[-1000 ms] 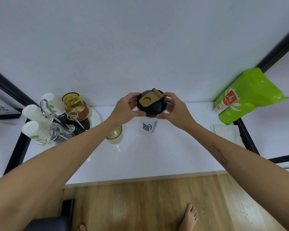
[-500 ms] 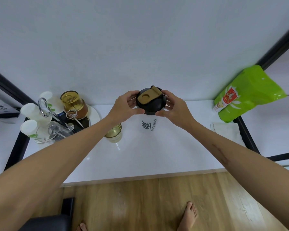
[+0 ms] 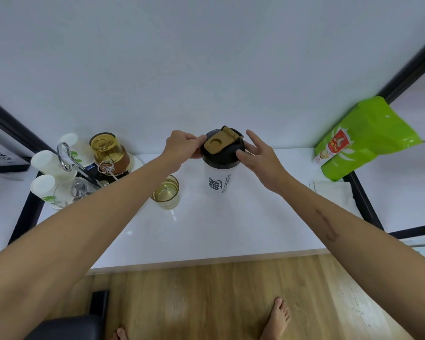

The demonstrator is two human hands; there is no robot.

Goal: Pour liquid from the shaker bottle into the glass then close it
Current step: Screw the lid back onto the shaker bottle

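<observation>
Shaker bottle (image 3: 220, 179) stands upright on the white table (image 3: 206, 231) just right of the glass (image 3: 165, 192) of pale liquid, its black lid (image 3: 222, 150) pinched at the left rim by the left hand (image 3: 184, 146), while the right hand (image 3: 258, 155) hovers beside it with fingers spread loose.

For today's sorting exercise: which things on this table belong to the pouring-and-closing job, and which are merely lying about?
Job: shaker bottle, its black lid, glass, left hand, right hand.

Lying about: green pouch, amber jar, white cups, folded cloth.
</observation>
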